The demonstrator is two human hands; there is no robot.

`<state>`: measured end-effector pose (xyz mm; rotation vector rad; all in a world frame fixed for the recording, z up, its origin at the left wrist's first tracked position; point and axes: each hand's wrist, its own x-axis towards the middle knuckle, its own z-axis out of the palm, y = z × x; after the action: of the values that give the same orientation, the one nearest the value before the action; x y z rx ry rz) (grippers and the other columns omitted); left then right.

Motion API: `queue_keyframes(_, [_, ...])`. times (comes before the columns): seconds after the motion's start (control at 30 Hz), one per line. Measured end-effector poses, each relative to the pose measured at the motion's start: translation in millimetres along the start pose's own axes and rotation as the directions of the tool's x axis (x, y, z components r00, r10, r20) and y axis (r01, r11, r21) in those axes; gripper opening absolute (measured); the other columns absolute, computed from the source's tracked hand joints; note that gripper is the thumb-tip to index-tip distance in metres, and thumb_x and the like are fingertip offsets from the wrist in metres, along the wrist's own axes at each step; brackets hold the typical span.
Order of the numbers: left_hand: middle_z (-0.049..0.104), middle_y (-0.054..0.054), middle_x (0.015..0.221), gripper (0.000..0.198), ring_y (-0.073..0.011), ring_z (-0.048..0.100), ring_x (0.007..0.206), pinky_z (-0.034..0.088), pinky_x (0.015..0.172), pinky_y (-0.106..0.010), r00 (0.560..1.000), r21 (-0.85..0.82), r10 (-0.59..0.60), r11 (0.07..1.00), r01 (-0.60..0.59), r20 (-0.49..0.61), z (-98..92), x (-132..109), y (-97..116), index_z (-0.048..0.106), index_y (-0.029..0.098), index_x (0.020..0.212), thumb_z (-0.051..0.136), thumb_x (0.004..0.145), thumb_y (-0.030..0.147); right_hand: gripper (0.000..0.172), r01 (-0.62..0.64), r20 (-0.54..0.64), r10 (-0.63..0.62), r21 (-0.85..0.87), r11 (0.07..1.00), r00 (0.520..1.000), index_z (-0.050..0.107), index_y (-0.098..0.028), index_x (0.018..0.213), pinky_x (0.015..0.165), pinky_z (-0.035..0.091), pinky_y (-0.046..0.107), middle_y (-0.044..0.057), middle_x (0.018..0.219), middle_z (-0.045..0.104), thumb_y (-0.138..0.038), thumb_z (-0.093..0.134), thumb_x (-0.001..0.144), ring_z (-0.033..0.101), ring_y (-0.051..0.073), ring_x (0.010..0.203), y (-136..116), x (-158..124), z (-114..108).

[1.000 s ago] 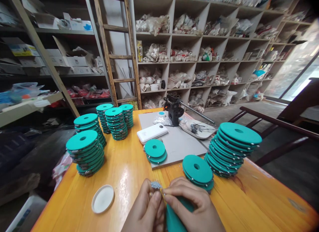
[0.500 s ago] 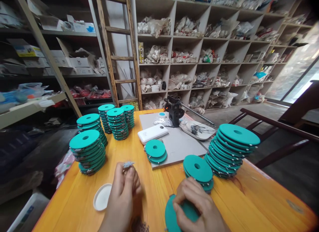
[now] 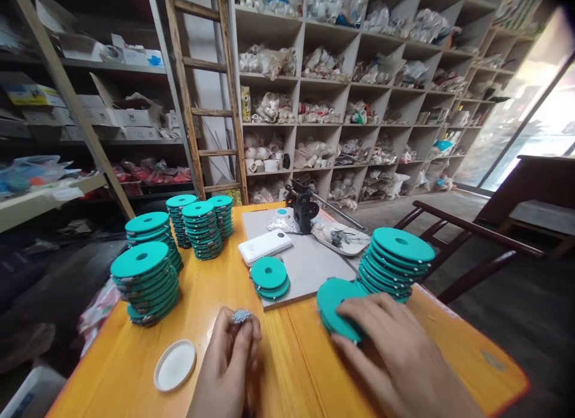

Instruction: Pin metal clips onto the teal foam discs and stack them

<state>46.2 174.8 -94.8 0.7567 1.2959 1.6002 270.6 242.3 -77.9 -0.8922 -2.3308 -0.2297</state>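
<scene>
My left hand (image 3: pixel 231 361) is closed over the orange table (image 3: pixel 287 358), pinching a small cluster of silver pins (image 3: pixel 241 316) between the fingertips. My right hand (image 3: pixel 395 352) lies on a teal disc (image 3: pixel 335 307) that tops a short pile beside the tall stack of teal discs (image 3: pixel 395 262); the fingers are stretched over the disc and press on it. Another short pile of teal discs (image 3: pixel 268 277) sits on the grey board (image 3: pixel 309 262) ahead of my hands.
Several tall stacks of teal discs (image 3: pixel 146 280) stand at the left and far left (image 3: pixel 200 226). A white lid (image 3: pixel 175 365) lies near the front left edge. A white power bank (image 3: pixel 265 246), a black tool (image 3: pixel 302 205) and a tray (image 3: pixel 344 238) sit farther back. Shelves and a ladder (image 3: pixel 211 94) stand behind.
My right hand carried the teal disc from in front of me forward and right onto the short pile. My left hand moved apart to the left, still pinching the pins.
</scene>
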Motion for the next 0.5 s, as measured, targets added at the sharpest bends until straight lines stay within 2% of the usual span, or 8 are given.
queue_keyframes(0.1, [0.045, 0.005, 0.068, 0.033, -0.0086, 0.04, 0.059, 0.035, 0.054, -0.018, 0.999, -0.12, 0.033, 0.992, -0.035, -0.021, 2.5, -0.8, -1.5, 0.047, 0.02, 0.076, 0.064, 0.083, 0.048, 0.012, -0.02, 0.059, 0.02, -0.01, 1.0, 0.998, 0.06, -0.022, 0.096, 0.07, 0.047, 0.039, 0.008, 0.097, 0.064, -0.024, 0.06, 0.084, 0.059, 0.025, 0.083, 7.2, 20.1, -9.7])
queue_keyframes(0.2, [0.04, 0.005, 0.062, 0.033, -0.0087, 0.038, 0.054, 0.03, 0.05, -0.021, 0.982, -0.19, 0.189, 0.965, -0.183, 0.018, 6.1, -4.7, -5.9, 0.043, 0.021, 0.073, 0.053, 0.09, 0.047, 0.02, 0.054, 0.069, -0.065, 0.144, 0.988, 0.996, 0.059, -0.021, 0.107, 0.082, 0.048, 0.039, 0.01, 0.11, 0.06, -0.024, 0.056, 0.087, 0.057, 0.025, 0.097, -11.7, 58.0, -2.0])
queue_keyframes(0.27, [0.043, 0.004, 0.063, 0.032, -0.0093, 0.04, 0.055, 0.031, 0.052, -0.023, 0.947, -0.201, 0.321, 0.93, -0.308, 0.033, 8.6, -7.8, -10.8, 0.042, 0.021, 0.072, 0.05, 0.093, 0.045, 0.023, 0.156, 0.062, -0.176, 0.248, 0.956, 0.982, 0.059, -0.018, 0.111, 0.087, 0.046, 0.042, 0.011, 0.11, 0.061, -0.02, 0.052, 0.089, 0.055, 0.026, 0.101, -39.0, 97.2, 12.8])
queue_keyframes(0.3, [0.041, 0.005, 0.061, 0.033, -0.0087, 0.036, 0.05, 0.026, 0.047, -0.024, 0.924, -0.243, 0.381, 0.895, -0.374, -0.017, 9.7, -9.1, -13.4, 0.042, 0.022, 0.072, 0.048, 0.093, 0.047, 0.027, 0.232, 0.053, -0.259, 0.3, 0.925, 0.964, 0.057, -0.015, 0.116, 0.089, 0.046, 0.042, 0.011, 0.11, 0.062, -0.017, 0.052, 0.089, 0.054, 0.025, 0.101, -55.7, 119.2, 22.7])
queue_keyframes(0.33, [0.041, 0.004, 0.061, 0.034, -0.0084, 0.035, 0.048, 0.024, 0.046, -0.025, 0.915, -0.266, 0.403, 0.881, -0.393, -0.015, 10.5, -9.9, -15.9, 0.041, 0.022, 0.073, 0.047, 0.093, 0.048, 0.033, 0.318, 0.032, -0.351, 0.353, 0.88, 0.936, 0.054, -0.012, 0.122, 0.091, 0.045, 0.04, 0.012, 0.114, 0.062, -0.013, 0.052, 0.089, 0.052, 0.025, 0.104, -73.3, 141.5, 33.9])
queue_keyframes(0.43, [0.04, 0.004, 0.062, 0.035, -0.0087, 0.036, 0.048, 0.024, 0.046, -0.026, 0.935, -0.276, 0.353, 0.898, -0.344, -0.016, 11.8, -9.9, -22.3, 0.042, 0.023, 0.073, 0.049, 0.091, 0.052, 0.046, 0.493, 0.015, -0.542, 0.395, 0.775, 0.84, 0.045, -0.018, 0.136, 0.094, 0.044, 0.035, 0.006, 0.123, 0.06, -0.016, 0.054, 0.091, 0.049, 0.021, 0.107, -123.3, 199.6, 70.4])
queue_keyframes(0.5, [0.042, 0.003, 0.063, 0.04, -0.0098, 0.037, 0.05, 0.027, 0.049, -0.027, 0.942, -0.265, 0.335, 0.907, -0.328, -0.021, 12.2, -8.1, -25.7, 0.04, 0.022, 0.072, 0.049, 0.089, 0.057, 0.043, 0.545, 0.011, -0.596, 0.393, 0.741, 0.803, 0.051, -0.014, 0.13, 0.093, 0.043, 0.039, 0.009, 0.116, 0.063, -0.022, 0.059, 0.089, 0.049, 0.025, 0.103, -147.6, 225.0, 90.9])
